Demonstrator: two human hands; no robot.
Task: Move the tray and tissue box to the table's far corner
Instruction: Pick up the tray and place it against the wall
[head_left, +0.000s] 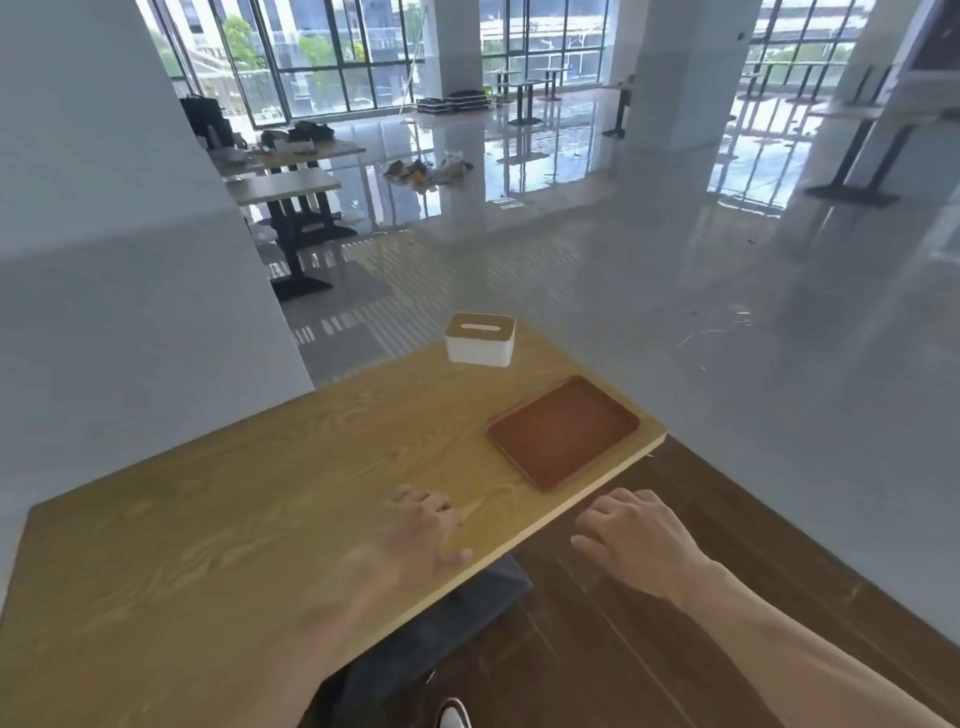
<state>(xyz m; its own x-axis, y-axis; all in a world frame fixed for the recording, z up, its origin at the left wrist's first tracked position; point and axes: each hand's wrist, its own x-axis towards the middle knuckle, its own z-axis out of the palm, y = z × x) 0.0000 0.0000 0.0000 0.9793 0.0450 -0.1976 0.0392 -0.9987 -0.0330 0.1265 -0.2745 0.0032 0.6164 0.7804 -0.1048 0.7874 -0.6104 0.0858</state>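
My left hand hovers loosely open and empty low in the frame, my right hand likewise, so next, I judge, I grasp the tissue box above centre or tray right of centre.

Light wood-grain rectangular table with two items at its far right end. Reddish-brown shallow rectangular wooden tray lies at the right-hand corner, near the table's edge. White tissue box with a slotted wooden lid stands at the far corner, behind and left of the tray, apart from it. Bare left hand is above the tabletop before the tray; bare right hand is beyond the table's edge, to the right.
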